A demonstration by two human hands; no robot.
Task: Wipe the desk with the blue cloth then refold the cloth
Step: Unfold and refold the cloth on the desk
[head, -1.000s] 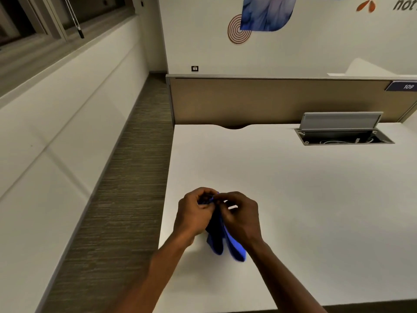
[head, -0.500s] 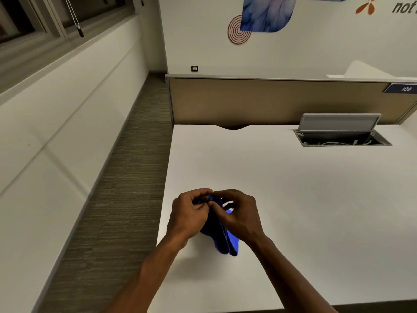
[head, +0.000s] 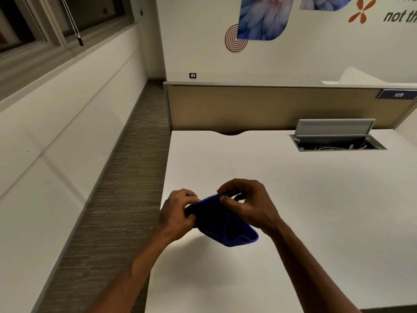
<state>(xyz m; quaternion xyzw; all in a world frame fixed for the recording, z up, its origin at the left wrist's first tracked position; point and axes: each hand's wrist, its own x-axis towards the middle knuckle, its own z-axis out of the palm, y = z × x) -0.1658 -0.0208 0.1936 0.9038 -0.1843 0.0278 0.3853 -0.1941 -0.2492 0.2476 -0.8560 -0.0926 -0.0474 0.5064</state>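
Two hands hold the blue cloth (head: 222,220) above the near left part of the white desk (head: 316,199); it is dark blue, doubled over, its rounded lower edge sagging toward the desk, whether touching it cannot be told; the left hand (head: 177,213) grips the cloth's left end with fingers curled tight; the right hand (head: 250,203) pinches its top edge between thumb and bent fingers.

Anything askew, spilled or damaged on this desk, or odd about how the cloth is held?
Nothing stands out. The desk shows no spills or marks. Both hands, left and right, hold the blue cloth bunched above the desk's left edge. The cable hatch at the back is propped open, with cords inside.
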